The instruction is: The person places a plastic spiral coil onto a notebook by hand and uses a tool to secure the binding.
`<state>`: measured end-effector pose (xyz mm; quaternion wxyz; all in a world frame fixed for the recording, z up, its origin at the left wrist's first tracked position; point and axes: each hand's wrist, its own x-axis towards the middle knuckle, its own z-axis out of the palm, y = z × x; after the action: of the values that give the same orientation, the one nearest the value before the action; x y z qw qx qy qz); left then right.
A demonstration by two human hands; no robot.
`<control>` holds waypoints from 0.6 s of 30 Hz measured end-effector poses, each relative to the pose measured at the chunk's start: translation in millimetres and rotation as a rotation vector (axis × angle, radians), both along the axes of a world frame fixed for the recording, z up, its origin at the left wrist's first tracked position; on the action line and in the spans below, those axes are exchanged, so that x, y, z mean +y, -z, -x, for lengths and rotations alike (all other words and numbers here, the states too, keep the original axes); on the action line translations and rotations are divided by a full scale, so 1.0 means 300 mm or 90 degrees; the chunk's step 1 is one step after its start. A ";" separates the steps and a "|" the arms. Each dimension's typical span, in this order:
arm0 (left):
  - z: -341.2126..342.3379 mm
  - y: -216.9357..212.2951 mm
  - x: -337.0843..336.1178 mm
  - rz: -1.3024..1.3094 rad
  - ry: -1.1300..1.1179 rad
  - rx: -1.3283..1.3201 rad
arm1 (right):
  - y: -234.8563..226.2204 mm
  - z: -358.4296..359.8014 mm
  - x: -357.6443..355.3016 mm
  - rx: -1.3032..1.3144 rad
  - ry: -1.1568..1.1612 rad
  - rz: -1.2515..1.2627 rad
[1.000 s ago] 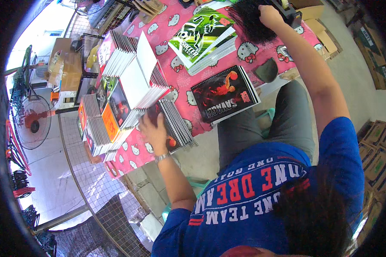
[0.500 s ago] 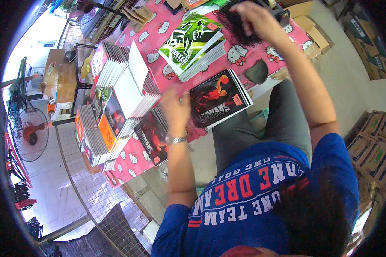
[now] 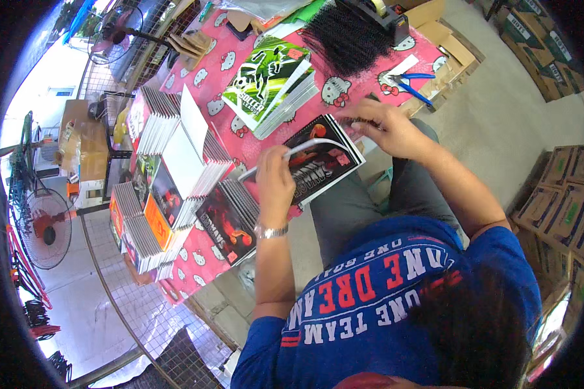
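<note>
A notebook with a black cover and a red basketball figure [image 3: 318, 168] lies at the table edge, over my lap. My left hand [image 3: 276, 178] grips its near-left side, and the cover bows up in a pale curved edge. By the notebook's right end, my right hand [image 3: 389, 129] has its fingers curled together; anything between them is too small or blurred to name. Left of my left hand are overlapping black spiral notebooks [image 3: 224, 223]. Beyond the held notebook lies a stack of green soccer-cover sheets [image 3: 269, 84].
Piles of spiral-bound notebooks [image 3: 175, 162] fill the table's left side. A heap of thin black binding coils [image 3: 344, 39] lies at the back. Blue-handled pliers [image 3: 412, 87] rest at the right edge of the pink tablecloth [image 3: 334, 91]. Brown cartons [image 3: 558, 201] stand at right.
My right hand has come from the black coils down to the notebook's right end. My left hand now grips the notebook and bends its cover. The pliers have come into sight.
</note>
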<state>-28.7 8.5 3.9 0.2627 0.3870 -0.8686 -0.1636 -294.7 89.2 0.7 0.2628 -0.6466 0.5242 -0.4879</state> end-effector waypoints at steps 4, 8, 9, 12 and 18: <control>-0.031 -0.010 0.048 0.081 0.105 -0.068 | 0.004 -0.067 0.017 -0.005 -0.072 -0.004; 0.012 -0.008 0.059 0.150 0.063 -0.078 | 0.034 -0.107 -0.004 0.059 -0.036 0.077; 0.022 -0.007 0.056 0.148 0.063 -0.078 | 0.036 -0.114 -0.011 0.048 -0.023 0.093; 0.044 -0.007 0.040 0.149 0.054 -0.079 | 0.032 -0.124 -0.021 0.032 0.016 0.097; 0.072 -0.021 0.012 0.141 0.059 -0.058 | 0.021 -0.132 -0.055 0.123 0.060 0.137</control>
<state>-50.4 12.1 10.1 0.2561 0.3222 -0.9093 -0.0611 -255.0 72.7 -5.5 0.1167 -0.6896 0.5217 -0.4887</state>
